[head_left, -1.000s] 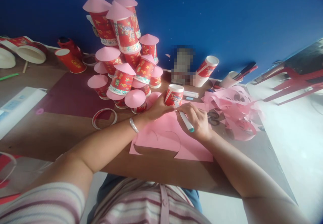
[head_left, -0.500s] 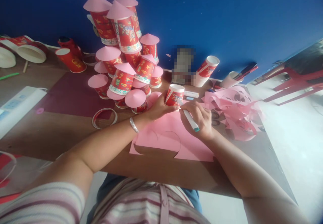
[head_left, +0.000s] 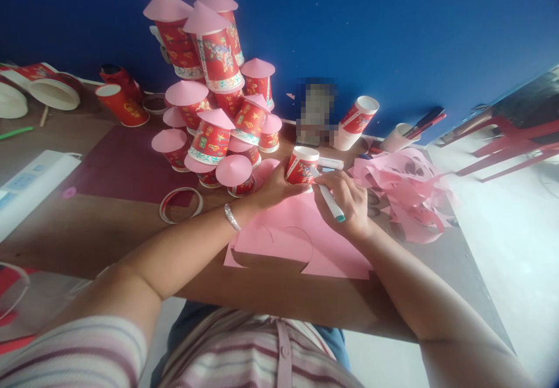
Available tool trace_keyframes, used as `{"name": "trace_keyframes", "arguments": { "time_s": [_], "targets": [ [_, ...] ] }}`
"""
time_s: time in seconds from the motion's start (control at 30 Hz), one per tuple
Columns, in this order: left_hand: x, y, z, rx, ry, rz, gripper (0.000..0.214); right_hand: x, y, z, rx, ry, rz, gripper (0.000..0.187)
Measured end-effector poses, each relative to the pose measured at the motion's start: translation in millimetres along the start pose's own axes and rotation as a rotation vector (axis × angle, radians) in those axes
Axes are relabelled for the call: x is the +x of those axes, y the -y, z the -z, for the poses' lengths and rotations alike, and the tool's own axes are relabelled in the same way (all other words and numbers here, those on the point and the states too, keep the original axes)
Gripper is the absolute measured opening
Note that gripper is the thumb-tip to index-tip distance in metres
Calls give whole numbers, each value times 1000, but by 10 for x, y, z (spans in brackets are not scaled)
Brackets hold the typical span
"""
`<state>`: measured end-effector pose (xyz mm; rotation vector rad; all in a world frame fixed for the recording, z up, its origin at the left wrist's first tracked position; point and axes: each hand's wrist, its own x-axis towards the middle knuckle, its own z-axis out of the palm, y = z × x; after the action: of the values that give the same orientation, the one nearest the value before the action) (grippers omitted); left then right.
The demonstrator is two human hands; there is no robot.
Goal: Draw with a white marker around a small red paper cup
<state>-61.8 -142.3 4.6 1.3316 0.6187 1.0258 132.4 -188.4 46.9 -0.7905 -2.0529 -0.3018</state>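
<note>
A red patterned paper cup (head_left: 300, 166) with a white rim stands upright above the pink paper. Wrapped round its left side and front is my left hand (head_left: 279, 185), wearing a silver bracelet on the wrist. My right hand (head_left: 347, 201) is closed on a white marker (head_left: 329, 201) with a teal end. The marker's tip points at the cup's printed side; whether it touches cannot be made out. Beneath both hands lies a cut pink paper sheet (head_left: 279, 242) with curved cut-outs and drawn arcs.
Left of my hands rise stacked red cups with pink paper cones (head_left: 217, 137). A tape roll (head_left: 181, 204) lies nearer. Pink paper scraps (head_left: 406, 184) heap at right, with scissors (head_left: 373, 201) beside them. More cups (head_left: 358, 121) and a pen cup (head_left: 399, 137) stand along the blue wall.
My right hand and the marker have shifted very slightly, the marker's teal end moving a little up and left. The cup and my left hand stay almost still.
</note>
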Motion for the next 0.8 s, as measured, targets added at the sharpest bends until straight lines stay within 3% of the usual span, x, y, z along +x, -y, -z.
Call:
{"name": "trace_keyframes", "arguments": {
  "time_s": [0.8],
  "targets": [
    [-2,6,-30,42,-62,16,61,-46,82,-30,21,73,38,26]
  ]
}}
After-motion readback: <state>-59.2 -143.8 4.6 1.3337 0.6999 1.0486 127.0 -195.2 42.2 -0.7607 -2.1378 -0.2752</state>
